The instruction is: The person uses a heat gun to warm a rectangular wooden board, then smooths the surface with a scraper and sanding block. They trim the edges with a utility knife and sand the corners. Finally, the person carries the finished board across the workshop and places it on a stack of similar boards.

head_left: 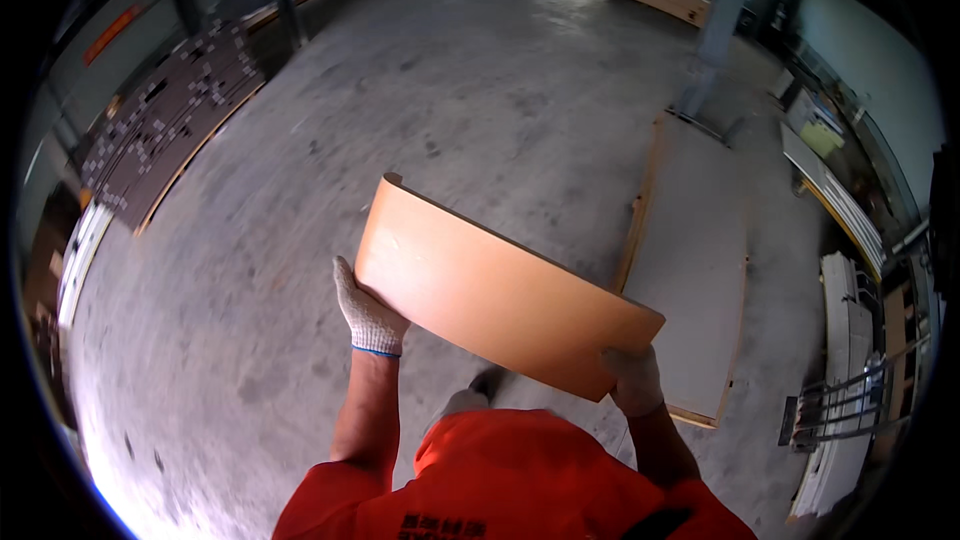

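An orange-tan panel [490, 285], long and smooth with a curled lip at its far left corner, is held up in front of me above the floor. It slants down from left to right. My left hand [366, 312], in a pale knitted glove with a blue cuff edge, grips the panel's left end from below. At the lower right corner my right hand [634, 380], also gloved, is closed round the edge with fingers lying on the panel's face. The undersides of both grips are hidden by the panel.
Flat grey sheets on a wooden base [690, 270] lie just right of the panel. A grey column [722, 30] rises beyond them. Stacked dark brown boards [180, 115] stand at the left. White profiles [845, 370] and a yellow-edged rack [835, 195] line the right side.
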Tool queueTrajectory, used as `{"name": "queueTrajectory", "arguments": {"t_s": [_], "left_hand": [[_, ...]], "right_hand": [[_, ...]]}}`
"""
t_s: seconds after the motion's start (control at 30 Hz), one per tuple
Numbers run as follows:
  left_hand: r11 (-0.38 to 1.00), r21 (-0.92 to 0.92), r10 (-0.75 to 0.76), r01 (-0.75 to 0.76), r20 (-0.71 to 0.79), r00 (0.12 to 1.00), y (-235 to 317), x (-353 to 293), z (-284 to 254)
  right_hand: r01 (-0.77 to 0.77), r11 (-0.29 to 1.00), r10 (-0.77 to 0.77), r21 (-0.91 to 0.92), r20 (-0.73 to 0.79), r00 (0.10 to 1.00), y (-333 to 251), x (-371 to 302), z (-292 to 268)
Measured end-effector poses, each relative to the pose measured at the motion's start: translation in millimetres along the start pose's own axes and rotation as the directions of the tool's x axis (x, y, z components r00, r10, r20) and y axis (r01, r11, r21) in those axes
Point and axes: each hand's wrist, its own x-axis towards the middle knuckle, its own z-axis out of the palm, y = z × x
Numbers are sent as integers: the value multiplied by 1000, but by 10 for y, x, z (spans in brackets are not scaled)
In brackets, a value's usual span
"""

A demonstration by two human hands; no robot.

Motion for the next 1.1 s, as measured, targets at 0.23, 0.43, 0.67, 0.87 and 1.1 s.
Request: {"name": "queueTrajectory", "arguments": {"t_s": [0.23,0.43,0.67,0.87,1.1], "left_hand": [[911,56,-412,408,135,901,-1459,2952,772],[889,73,-455,451,51,889,-2511,5490,1109],[972,90,-206,215,-103,973,-2685,8209,1085],[982,182,-45,48,-20,999,-3627,10746,1730],[155,987,-715,-45,143,685,-5484,13476,3656]], "right_hand": [[34,907,82,421,-254,964,57,2169,-843],[24,894,111,447,-275,955,147,4790,-1485],[-223,972,197,70,264,944,-895,8189,-1649],[-410,873,342,264,269,900,-1242,10873,-2018],[30,789,120,614,-202,972,-1890,13120,-2718]]}}
